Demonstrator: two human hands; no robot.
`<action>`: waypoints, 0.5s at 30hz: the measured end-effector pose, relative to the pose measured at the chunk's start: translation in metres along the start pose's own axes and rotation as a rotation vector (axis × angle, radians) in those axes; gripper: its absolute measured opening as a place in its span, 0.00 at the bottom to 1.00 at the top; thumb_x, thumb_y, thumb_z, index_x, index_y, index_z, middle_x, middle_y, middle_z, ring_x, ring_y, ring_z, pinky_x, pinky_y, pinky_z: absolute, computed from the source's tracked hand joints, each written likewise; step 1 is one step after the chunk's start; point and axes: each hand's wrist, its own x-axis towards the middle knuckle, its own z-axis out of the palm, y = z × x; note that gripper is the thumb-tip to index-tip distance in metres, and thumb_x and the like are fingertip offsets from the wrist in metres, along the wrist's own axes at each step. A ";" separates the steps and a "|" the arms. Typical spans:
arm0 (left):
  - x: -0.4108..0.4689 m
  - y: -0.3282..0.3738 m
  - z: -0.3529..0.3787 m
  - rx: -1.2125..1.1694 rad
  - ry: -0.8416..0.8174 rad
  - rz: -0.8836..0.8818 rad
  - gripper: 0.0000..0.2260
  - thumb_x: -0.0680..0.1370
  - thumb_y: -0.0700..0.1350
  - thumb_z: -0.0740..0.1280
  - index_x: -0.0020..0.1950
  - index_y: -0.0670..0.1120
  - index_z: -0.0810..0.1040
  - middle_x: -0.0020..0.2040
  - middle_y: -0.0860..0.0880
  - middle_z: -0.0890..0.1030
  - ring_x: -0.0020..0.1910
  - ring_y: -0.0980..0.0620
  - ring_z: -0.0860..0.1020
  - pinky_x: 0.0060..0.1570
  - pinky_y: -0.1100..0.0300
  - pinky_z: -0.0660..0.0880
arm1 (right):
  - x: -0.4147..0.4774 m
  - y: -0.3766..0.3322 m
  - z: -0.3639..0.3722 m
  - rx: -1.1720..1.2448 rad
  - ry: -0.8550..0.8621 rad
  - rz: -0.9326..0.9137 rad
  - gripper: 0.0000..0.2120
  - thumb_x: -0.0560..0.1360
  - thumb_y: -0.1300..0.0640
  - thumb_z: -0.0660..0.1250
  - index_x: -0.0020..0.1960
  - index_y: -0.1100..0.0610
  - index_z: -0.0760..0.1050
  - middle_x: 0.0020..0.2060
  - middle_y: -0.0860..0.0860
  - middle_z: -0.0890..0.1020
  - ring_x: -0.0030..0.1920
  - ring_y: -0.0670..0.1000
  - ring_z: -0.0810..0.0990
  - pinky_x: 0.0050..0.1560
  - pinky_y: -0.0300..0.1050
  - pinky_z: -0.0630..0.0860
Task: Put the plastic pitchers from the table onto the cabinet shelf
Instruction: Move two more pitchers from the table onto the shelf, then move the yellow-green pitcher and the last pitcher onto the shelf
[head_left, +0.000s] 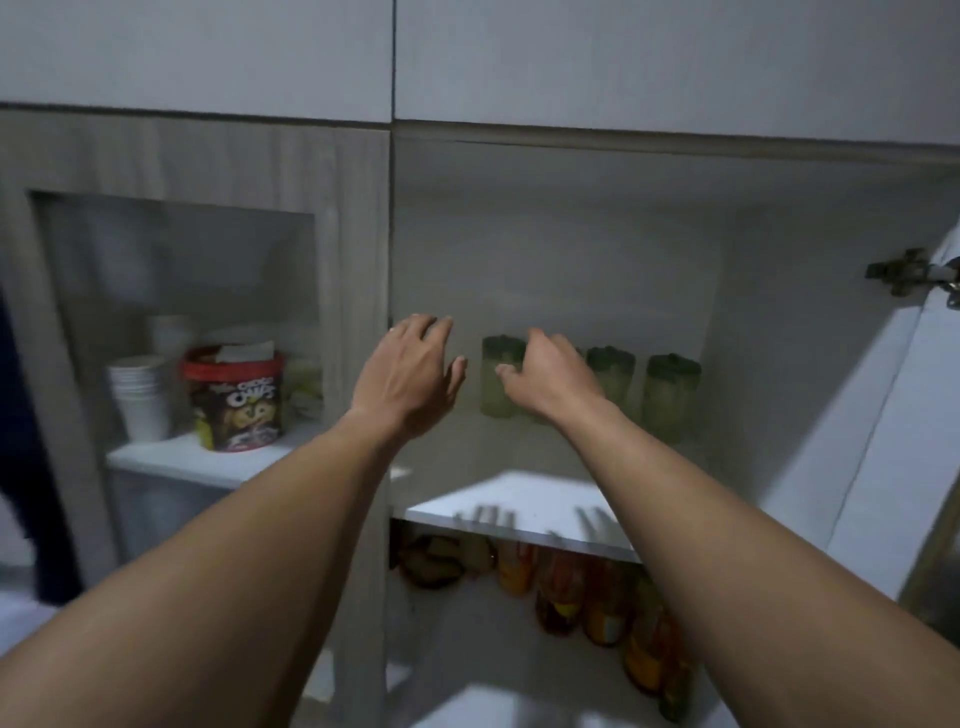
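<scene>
Pale translucent plastic pitchers with dark green lids stand in a row at the back of the white cabinet shelf (519, 499). The leftmost pitcher (496, 384) is beside my right thumb, and two more pitchers (612, 374) (670, 397) stand to the right. My right hand (550, 382) hovers in front of the row with loosely curled fingers and holds nothing; whatever is behind it is hidden. My left hand (410, 374) is raised near the compartment's left edge, fingers apart and empty. The view is blurred.
The compartment's door (883, 415) is swung open on the right, its hinge (904, 278) showing. Behind the closed glass door (176, 291) on the left are stacked paper cups (140, 395) and a cereal tub (236, 400). Bottles and packets (587, 592) crowd the shelf below.
</scene>
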 end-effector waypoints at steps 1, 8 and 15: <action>-0.017 -0.009 -0.012 0.029 -0.008 -0.022 0.24 0.79 0.53 0.62 0.70 0.40 0.71 0.65 0.39 0.75 0.64 0.40 0.73 0.66 0.50 0.68 | -0.009 -0.014 0.004 0.018 -0.013 -0.027 0.25 0.78 0.45 0.65 0.68 0.60 0.69 0.67 0.62 0.74 0.67 0.65 0.73 0.64 0.56 0.73; -0.129 -0.082 -0.092 0.207 -0.051 -0.303 0.26 0.80 0.55 0.59 0.74 0.41 0.67 0.71 0.40 0.71 0.70 0.42 0.68 0.71 0.49 0.64 | -0.073 -0.116 0.043 0.189 -0.146 -0.217 0.29 0.79 0.46 0.64 0.74 0.59 0.64 0.70 0.62 0.71 0.71 0.64 0.69 0.70 0.60 0.69; -0.244 -0.150 -0.168 0.293 -0.056 -0.575 0.26 0.81 0.57 0.58 0.75 0.44 0.65 0.71 0.41 0.70 0.70 0.42 0.68 0.69 0.46 0.67 | -0.146 -0.229 0.091 0.268 -0.284 -0.424 0.25 0.74 0.45 0.64 0.67 0.56 0.69 0.65 0.61 0.74 0.67 0.64 0.72 0.65 0.57 0.72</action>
